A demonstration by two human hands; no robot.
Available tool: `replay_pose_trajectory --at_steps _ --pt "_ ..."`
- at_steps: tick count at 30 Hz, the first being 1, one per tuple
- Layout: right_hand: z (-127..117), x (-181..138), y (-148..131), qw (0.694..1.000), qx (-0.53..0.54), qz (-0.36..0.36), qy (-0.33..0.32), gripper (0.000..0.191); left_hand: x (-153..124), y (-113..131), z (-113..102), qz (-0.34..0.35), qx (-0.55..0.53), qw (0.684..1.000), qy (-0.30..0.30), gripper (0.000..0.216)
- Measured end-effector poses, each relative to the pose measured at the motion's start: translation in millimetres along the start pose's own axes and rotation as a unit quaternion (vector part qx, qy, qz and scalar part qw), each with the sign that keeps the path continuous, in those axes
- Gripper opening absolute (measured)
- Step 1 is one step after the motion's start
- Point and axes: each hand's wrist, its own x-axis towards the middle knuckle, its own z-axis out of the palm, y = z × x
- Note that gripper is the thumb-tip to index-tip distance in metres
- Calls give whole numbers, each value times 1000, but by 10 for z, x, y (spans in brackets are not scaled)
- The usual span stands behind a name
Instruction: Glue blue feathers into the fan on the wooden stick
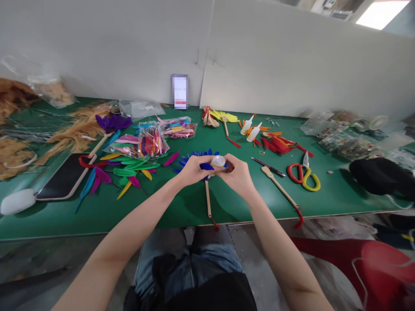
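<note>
My left hand (193,169) is closed on a blue feather (206,166), holding it above the table. Close beside it, my right hand (238,173) grips a white squeeze bottle (219,161), its round base turned up toward me and its tip hidden. Below both hands lies a wooden stick (208,198) with a red cord at its near end. A fan of blue feathers (184,161) spreads out behind my hands, at the stick's far end; the middle of the fan is covered by my fingers.
Loose coloured feathers (138,166) and bagged feathers (152,140) lie left, near a dark phone (65,177). Two white glue bottles (254,132), red feathers (279,143), a pen (268,167), a wooden handle (280,186) and scissors (304,175) lie right. A lit phone (180,91) leans against the wall.
</note>
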Motion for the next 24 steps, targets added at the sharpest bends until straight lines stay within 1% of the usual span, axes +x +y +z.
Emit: replay_pose_trajectory --at_steps 13,24 --pt "72 121 33 1000 22 -17 -4 12 25 -10 -91 -20 35 999 11 33" --pt "81 196 23 999 14 -30 -4 11 43 -64 -70 -43 34 998 22 37"
